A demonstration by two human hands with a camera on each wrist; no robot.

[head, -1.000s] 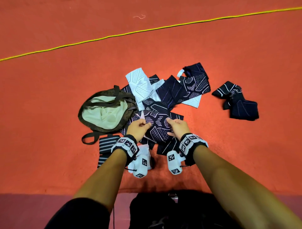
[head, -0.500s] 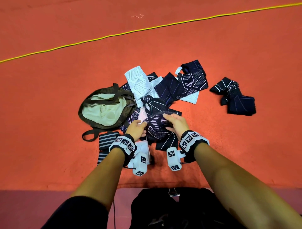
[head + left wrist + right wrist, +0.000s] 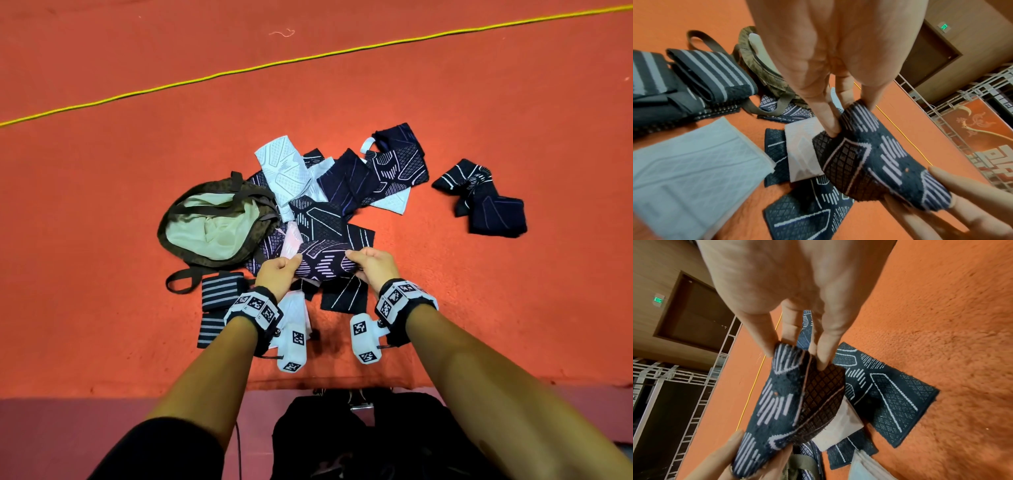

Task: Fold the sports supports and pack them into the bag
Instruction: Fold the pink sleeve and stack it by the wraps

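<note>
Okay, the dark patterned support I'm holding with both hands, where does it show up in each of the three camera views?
Head: the dark patterned support is at centre, stretched between the left hand and the right hand.
Left wrist: lower right, pinched by that hand's fingers.
Right wrist: centre, slightly left, hanging folded from the fingertips.
Shared landmark: the yellow line on the orange floor, also seen at and.

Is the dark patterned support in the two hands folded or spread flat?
Folded: the dark support is doubled over, its layers pinched together by left hand and right hand.
</note>
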